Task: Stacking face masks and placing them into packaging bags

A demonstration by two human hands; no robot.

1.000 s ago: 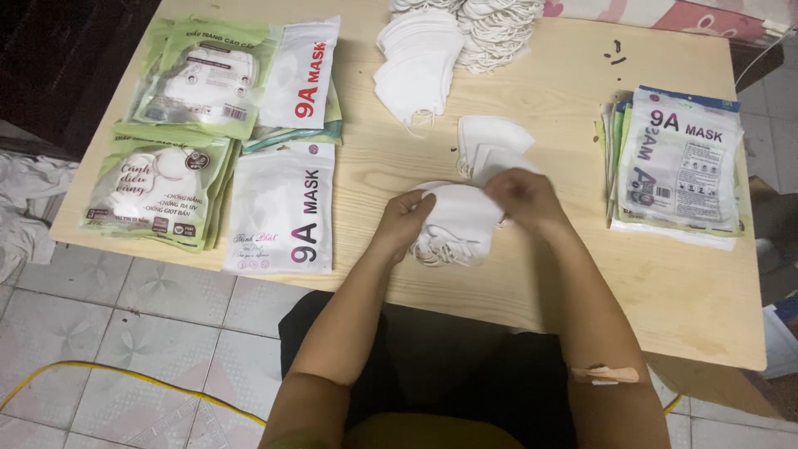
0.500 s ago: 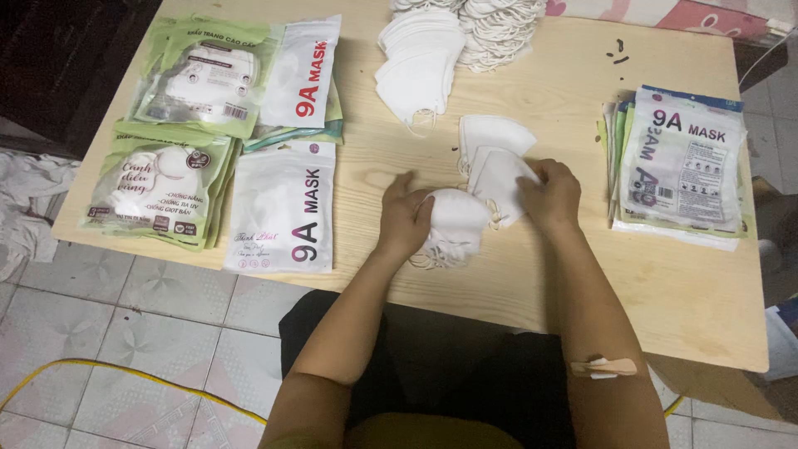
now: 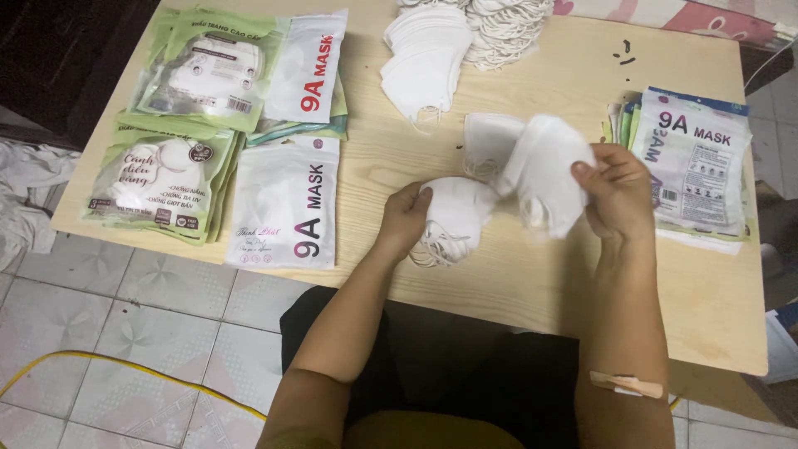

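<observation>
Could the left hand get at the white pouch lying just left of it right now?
Probably not freely: the left hand is pressing on a mask stack. The bare table between it and the white pouch is unobstructed.

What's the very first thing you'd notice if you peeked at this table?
Probably the white face masks in the middle: the right hand lifts a folded mask off the wooden table, while the left hand holds a small stack of masks against the tabletop. Next, the green and white mask packets spread on the left, and the big heap of loose masks at the far edge.
</observation>
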